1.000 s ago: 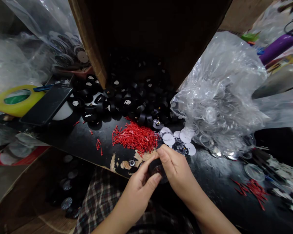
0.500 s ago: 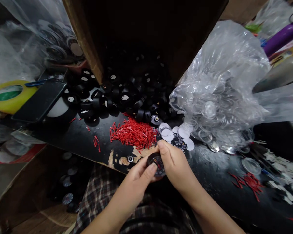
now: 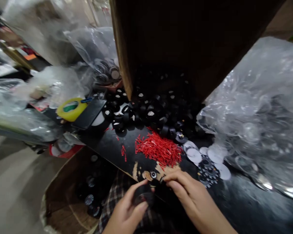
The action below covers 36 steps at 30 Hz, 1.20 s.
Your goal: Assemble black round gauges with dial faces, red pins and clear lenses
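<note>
A black case [image 3: 143, 195] was clasped, best steadily, between the left hand's [image 3: 126, 210] fingers; the right hand [image 3: 190, 192] was near-closed, contents unclear.

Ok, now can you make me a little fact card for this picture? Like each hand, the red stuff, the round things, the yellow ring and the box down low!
Left hand: holds a dark round piece, blurry
Right hand: apart from that piece; can't tell if its fingertips hold anything
Red pile: many thin bits on the black tabletop
Black round parts: heaped behind the red pile
White discs: right of the red pile
Yellow ring: at the left, beside a dark flat slab
Low box: lower left, round dials inside
</note>
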Each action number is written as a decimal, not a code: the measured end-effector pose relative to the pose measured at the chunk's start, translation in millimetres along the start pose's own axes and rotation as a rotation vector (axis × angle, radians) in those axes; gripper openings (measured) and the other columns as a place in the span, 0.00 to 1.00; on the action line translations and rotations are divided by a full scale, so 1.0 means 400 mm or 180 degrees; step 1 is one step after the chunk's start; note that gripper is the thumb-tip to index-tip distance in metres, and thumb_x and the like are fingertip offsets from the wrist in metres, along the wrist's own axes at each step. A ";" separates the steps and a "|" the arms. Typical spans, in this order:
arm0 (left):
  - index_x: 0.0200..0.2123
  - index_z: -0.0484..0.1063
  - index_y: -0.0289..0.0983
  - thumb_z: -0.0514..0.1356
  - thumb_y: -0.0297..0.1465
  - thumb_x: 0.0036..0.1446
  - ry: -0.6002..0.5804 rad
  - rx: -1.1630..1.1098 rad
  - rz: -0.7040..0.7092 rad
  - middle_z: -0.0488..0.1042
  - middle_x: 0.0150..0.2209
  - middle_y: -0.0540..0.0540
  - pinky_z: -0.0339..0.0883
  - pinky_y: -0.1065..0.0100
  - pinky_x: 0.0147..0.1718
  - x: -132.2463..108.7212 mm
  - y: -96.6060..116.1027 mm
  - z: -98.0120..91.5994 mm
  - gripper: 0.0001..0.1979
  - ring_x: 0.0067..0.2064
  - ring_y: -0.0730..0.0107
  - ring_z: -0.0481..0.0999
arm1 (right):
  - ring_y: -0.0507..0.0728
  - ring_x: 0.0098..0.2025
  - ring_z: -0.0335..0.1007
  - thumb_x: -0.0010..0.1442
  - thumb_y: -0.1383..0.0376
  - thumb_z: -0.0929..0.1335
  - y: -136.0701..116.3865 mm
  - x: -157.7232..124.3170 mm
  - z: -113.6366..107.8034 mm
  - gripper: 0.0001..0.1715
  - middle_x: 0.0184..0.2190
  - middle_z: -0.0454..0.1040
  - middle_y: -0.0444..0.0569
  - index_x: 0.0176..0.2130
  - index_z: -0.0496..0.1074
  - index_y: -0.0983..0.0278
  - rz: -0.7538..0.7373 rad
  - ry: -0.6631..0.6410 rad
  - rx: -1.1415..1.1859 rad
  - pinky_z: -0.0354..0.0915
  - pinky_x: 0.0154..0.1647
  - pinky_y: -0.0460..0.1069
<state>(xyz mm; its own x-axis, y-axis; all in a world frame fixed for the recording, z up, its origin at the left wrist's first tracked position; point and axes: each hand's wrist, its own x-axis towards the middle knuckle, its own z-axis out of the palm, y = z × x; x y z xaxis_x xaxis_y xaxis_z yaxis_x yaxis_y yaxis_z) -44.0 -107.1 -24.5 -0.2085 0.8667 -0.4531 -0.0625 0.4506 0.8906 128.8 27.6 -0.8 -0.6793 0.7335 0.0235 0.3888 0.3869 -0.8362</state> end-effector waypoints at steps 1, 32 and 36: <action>0.56 0.68 0.47 0.56 0.40 0.60 0.0410 0.0177 -0.0047 0.72 0.57 0.44 0.57 0.50 0.60 -0.017 -0.023 -0.041 0.20 0.58 0.55 0.69 | 0.55 0.39 0.71 0.68 0.60 0.58 0.008 0.000 -0.001 0.14 0.36 0.75 0.45 0.37 0.70 0.58 0.0045 -0.0009 0.0056 0.65 0.39 0.48; 0.59 0.63 0.58 0.64 0.32 0.53 0.0392 0.0544 0.1082 0.65 0.62 0.52 0.47 0.50 0.64 0.084 0.073 0.057 0.30 0.64 0.52 0.61 | 0.52 0.31 0.65 0.63 0.52 0.63 -0.027 0.026 -0.008 0.16 0.30 0.71 0.44 0.37 0.68 0.63 0.0919 -0.0118 0.0979 0.61 0.32 0.46; 0.57 0.66 0.57 0.66 0.34 0.51 0.0333 -0.0057 0.0793 0.65 0.62 0.53 0.50 0.49 0.63 0.094 0.062 0.088 0.30 0.64 0.51 0.60 | 0.52 0.31 0.65 0.62 0.53 0.64 -0.032 0.009 -0.021 0.17 0.32 0.72 0.45 0.38 0.70 0.63 0.0922 -0.0063 0.1020 0.61 0.32 0.46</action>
<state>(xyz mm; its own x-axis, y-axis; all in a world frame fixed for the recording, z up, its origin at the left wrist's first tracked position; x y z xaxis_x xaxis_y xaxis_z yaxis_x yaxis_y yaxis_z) -18.9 -56.0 -20.8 -0.3193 0.9231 -0.2142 -0.0137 0.2216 0.9750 126.4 30.0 14.4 -0.5837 0.7741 -0.2451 0.3542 -0.0288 -0.9347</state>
